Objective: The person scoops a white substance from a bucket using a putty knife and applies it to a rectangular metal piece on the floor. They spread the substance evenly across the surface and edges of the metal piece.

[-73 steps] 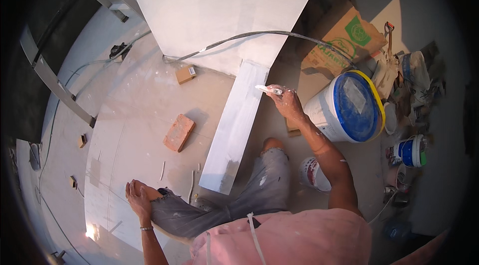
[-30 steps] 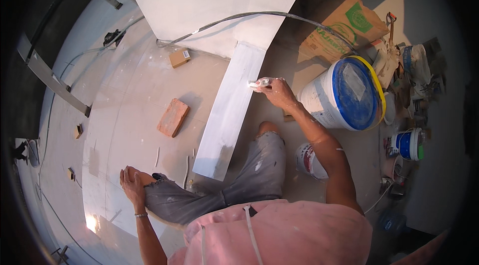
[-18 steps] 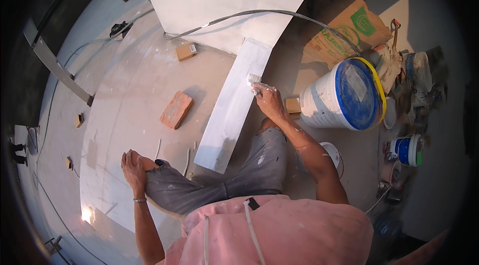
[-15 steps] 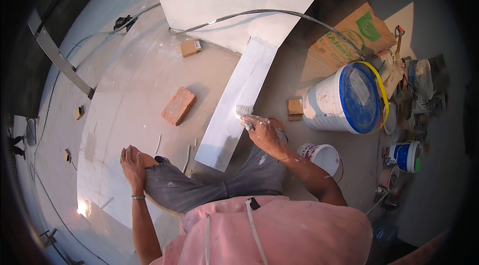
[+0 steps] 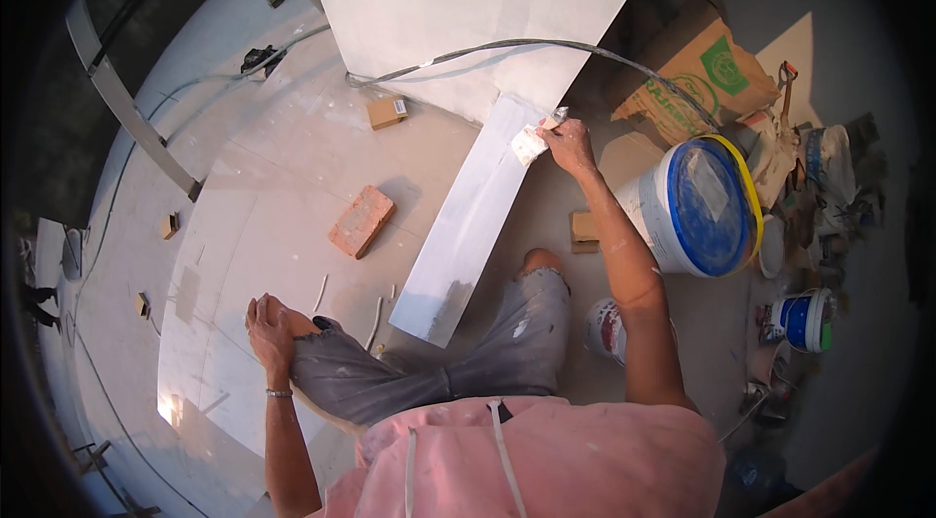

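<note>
A long, pale board (image 5: 453, 235) slants across the floor in front of me, its far end by the base of a big whitish panel. White coating covers most of it; a grey patch shows at the near end. My right hand (image 5: 571, 143) grips a paintbrush (image 5: 529, 144) loaded with white, its bristles against the board's far part. On my left knee rests my left hand (image 5: 270, 331), fingers laid over the kneecap and holding nothing.
The whitish panel (image 5: 468, 1) rises ahead, crossed by a dark cable (image 5: 526, 42). Left of the board lies a red brick (image 5: 363, 221). To the right stand a blue-lidded bucket (image 5: 707, 206), a small pail (image 5: 606, 331) and a brown paper sack (image 5: 682, 79). Metal legs (image 5: 136, 113) stand at far left.
My right hand has carried the paintbrush away from me, from mid-board to near the far end, and the arm has stretched out. My left hand stays on the knee.
</note>
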The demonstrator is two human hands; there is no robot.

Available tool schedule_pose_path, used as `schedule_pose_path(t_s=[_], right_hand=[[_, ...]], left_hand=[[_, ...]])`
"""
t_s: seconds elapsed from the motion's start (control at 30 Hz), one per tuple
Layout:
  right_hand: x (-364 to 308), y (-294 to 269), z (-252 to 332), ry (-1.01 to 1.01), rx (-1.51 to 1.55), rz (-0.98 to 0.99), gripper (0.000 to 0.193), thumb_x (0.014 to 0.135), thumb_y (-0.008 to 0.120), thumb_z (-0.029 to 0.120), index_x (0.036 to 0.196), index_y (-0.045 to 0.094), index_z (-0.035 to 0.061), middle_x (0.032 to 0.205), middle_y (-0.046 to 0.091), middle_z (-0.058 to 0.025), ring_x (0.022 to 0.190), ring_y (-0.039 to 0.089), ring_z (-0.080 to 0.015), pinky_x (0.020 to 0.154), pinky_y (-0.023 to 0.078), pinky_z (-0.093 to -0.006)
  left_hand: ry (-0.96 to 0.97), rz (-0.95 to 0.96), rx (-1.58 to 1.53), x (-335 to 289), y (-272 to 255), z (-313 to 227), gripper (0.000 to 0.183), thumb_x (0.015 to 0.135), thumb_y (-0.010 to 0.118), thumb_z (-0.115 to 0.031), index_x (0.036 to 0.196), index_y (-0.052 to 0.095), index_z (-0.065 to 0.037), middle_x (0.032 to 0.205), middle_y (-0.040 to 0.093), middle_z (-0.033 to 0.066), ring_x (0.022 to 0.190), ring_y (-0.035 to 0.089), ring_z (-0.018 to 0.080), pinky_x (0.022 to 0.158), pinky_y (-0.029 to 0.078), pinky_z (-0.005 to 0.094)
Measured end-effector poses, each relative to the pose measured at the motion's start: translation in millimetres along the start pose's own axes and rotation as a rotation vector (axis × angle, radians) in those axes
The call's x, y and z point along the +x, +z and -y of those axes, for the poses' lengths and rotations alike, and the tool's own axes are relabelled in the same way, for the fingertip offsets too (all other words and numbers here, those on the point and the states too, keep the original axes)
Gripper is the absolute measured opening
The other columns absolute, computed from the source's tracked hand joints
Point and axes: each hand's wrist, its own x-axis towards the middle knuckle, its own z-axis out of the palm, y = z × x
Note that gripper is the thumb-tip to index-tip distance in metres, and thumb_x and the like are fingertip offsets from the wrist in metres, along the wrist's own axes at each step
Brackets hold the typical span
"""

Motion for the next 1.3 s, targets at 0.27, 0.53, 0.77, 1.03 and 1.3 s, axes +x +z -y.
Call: schedule_pose_path(t_s=[0.27, 0.53, 0.77, 1.03, 1.3], right_hand=[[-18.5, 41.7, 54.2, -0.153, -0.349, 0.042, 0.023, 0.098, 0.069, 0.021, 0.107, 0.075, 0.0009, 0.093, 0.075, -0.0237, 0.089, 0.072, -0.0472, 0.083, 0.056, -0.0533], [-233.8, 72.0, 120.2, -0.245, -0.037, 0.586, 0.023, 0.097, 0.074, 0.021, 0.114, 0.076, 0.0059, 0.103, 0.079, -0.0159, 0.093, 0.076, -0.0366, 0.084, 0.059, -0.0435], [-65.5, 24.8, 24.5, 0.039, 0.048, 0.142, 0.022, 0.093, 0.076, 0.014, 0.105, 0.077, -0.0038, 0.098, 0.079, -0.0203, 0.090, 0.079, -0.0288, 0.079, 0.060, -0.0378], [16.4, 41.0, 13.5, -0.368, -0.228, -0.099, 0.030, 0.092, 0.069, 0.006, 0.121, 0.076, 0.0083, 0.115, 0.077, -0.0177, 0.106, 0.073, -0.0379, 0.094, 0.059, -0.0449], [34.4, 94.9, 4.9, -0.429, -0.219, -0.188, 0.043, 0.085, 0.062, -0.011, 0.121, 0.075, 0.0076, 0.127, 0.074, -0.0151, 0.119, 0.070, -0.0341, 0.102, 0.058, -0.0422]], left_hand=[[0.009, -0.026, 0.009, -0.7, 0.1, 21.6, 0.050, 0.094, 0.064, -0.027, 0.141, 0.064, -0.009, 0.156, 0.051, 0.0193, 0.143, 0.047, 0.0405, 0.119, 0.040, 0.0500], [-0.019, 0.000, -0.015, -0.3, -0.4, 14.9, 0.049, 0.094, 0.065, -0.023, 0.141, 0.064, -0.009, 0.156, 0.050, 0.0204, 0.143, 0.046, 0.0412, 0.119, 0.040, 0.0503], [0.007, 0.013, -0.017, 4.2, 10.8, 6.4, 0.049, 0.094, 0.065, -0.022, 0.141, 0.064, -0.007, 0.156, 0.050, 0.0219, 0.144, 0.046, 0.0416, 0.120, 0.039, 0.0499], [-0.034, 0.021, 0.007, 3.0, 2.4, 11.9, 0.050, 0.093, 0.064, -0.021, 0.141, 0.063, -0.006, 0.156, 0.049, 0.0218, 0.144, 0.045, 0.0413, 0.120, 0.039, 0.0503], [-0.072, 0.052, 0.002, -2.6, -8.8, 9.3, 0.051, 0.093, 0.064, -0.021, 0.141, 0.062, -0.007, 0.155, 0.049, 0.0217, 0.144, 0.044, 0.0423, 0.120, 0.038, 0.0513]])
